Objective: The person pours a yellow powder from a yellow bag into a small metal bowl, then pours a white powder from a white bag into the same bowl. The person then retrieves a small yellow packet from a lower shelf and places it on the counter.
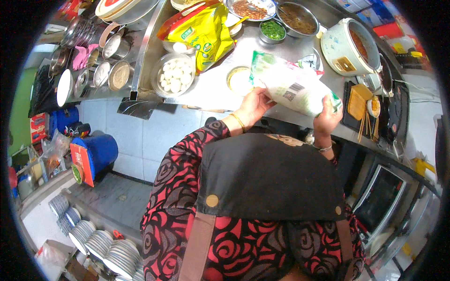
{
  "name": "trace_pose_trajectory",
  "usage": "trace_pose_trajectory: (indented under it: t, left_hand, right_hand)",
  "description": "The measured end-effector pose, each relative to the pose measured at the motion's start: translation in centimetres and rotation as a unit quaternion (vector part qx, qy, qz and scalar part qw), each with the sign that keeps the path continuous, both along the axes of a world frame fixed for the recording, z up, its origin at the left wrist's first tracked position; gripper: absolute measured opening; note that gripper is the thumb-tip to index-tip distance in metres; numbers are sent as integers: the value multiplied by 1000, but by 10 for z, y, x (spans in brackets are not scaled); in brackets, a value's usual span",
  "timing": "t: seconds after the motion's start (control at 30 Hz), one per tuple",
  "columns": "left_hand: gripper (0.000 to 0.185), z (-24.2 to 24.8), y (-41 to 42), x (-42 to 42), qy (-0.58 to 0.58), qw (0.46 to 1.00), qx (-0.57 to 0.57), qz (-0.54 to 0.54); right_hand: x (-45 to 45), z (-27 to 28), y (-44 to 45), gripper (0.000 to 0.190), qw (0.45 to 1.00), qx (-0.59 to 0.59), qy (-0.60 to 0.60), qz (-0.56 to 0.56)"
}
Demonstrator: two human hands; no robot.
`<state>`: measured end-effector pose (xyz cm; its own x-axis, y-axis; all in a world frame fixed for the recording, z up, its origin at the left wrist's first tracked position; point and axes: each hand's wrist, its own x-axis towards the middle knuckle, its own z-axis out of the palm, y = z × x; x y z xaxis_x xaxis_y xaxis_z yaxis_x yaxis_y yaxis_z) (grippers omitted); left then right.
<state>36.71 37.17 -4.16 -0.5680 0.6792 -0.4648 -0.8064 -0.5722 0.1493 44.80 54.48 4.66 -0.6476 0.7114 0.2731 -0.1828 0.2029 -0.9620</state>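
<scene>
Between my two hands is a white and green plastic food bag [295, 86], held tilted above the front of the steel counter. My left hand [256, 105] grips its lower left edge. On the right end, my right hand [327, 117] pinches the corner with the thumb on top. Just left of the bag sits a small round bowl [236, 81] with pale contents, partly hidden by the bag. A clear plastic bowl of white peeled eggs [174, 75] stands further left. Behind it leans a yellow plastic bag [202, 35].
A bowl of chopped green onions [272, 31], a steel bowl of brown sauce [298, 19] and a plate of peanuts [251, 10] line the back. At right stand a rice cooker [346, 49] and a wooden board [358, 105]. Behind on the left is a blue bin [102, 154].
</scene>
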Motion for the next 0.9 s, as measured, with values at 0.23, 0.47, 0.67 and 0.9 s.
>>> trace_pose_trajectory:
  t: [0.23, 0.47, 0.67, 0.9]
  left_hand:
    - [30, 19, -3, -2, 0, 1000, -7, -4]
    - [30, 14, -2, -3, -13, 1000, 10, 15]
    - [27, 8, 4, 1, 6, 1000, -11, 12]
    - [24, 44, -2, 4, 155, 985, -62, -39]
  right_hand:
    - [0, 14, -11, 15, 996, 86, 13, 6]
    - [0, 15, -8, 14, 997, 76, 24, 17]
    - [-1, -4, 20, 17, 991, -132, 27, -19]
    - [8, -94, 74, 30, 899, -436, -1, -26]
